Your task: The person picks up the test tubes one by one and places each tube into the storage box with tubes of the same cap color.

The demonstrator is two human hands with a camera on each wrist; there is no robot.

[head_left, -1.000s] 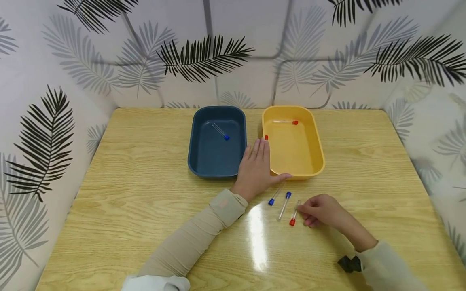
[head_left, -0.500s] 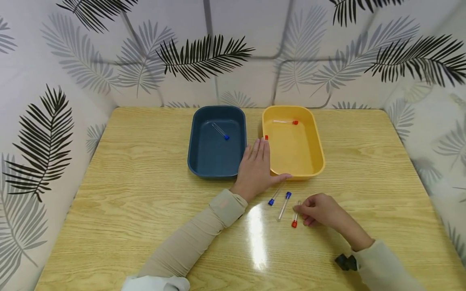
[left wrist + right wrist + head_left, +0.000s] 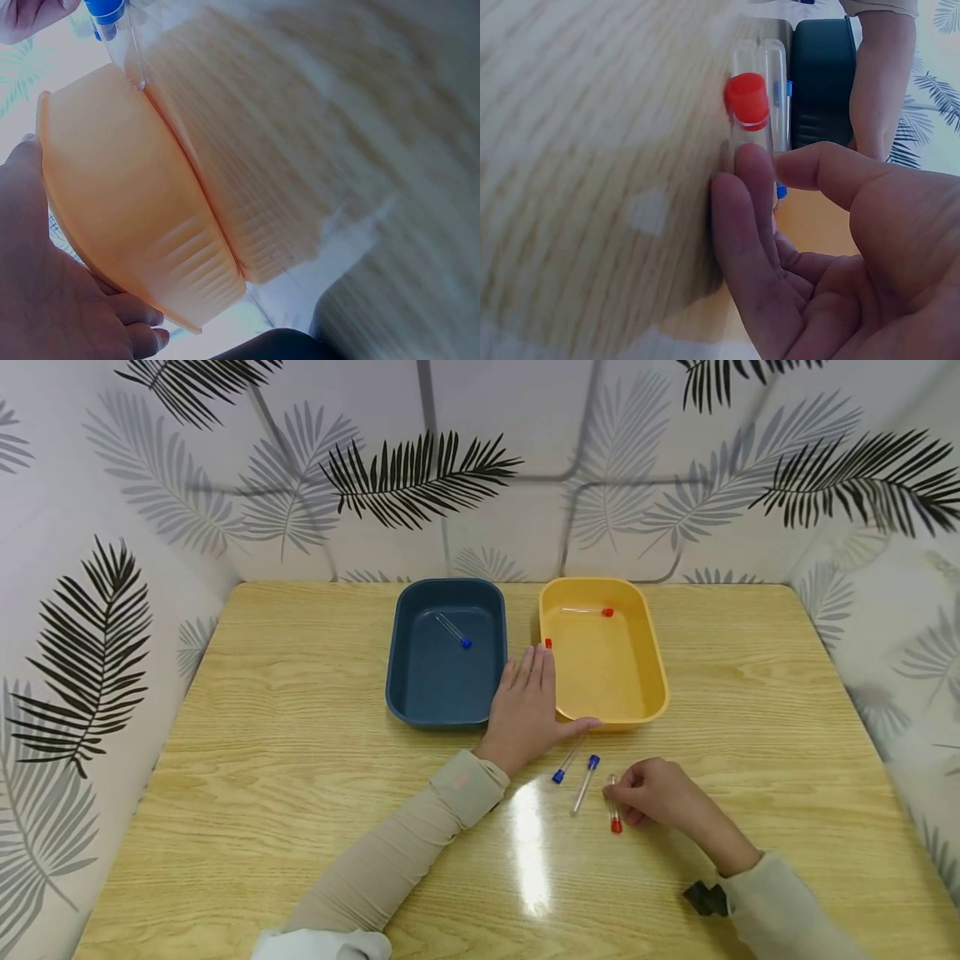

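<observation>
My right hand point(image 3: 660, 793) pinches a clear test tube with a red cap point(image 3: 616, 825) by its uncapped end, close over the table. In the right wrist view its red cap point(image 3: 748, 97) points away from the fingers. My left hand point(image 3: 522, 706) rests on the yellow bin point(image 3: 645, 714), fingers straight along its left side and thumb on the front rim. Between the hands lie two blue-capped test tubes, one tube point(image 3: 585, 787) with its cap toward the bin and another tube point(image 3: 566, 764) with its cap toward me. The left wrist view shows the bin's outer wall point(image 3: 127, 180).
A dark blue bin point(image 3: 435, 723) stands left of the yellow one, holding a blue-capped tube point(image 3: 453, 632). Inside the yellow bin are a red-capped tube point(image 3: 588, 611) and another red cap point(image 3: 548, 644), partly hidden by my left hand. A leaf-patterned curtain point(image 3: 480, 527) hangs behind the table.
The red-capped tube has turned in my right fingers, its cap swinging slightly right and toward me. The right hand has shifted a little left. My left hand has stayed put.
</observation>
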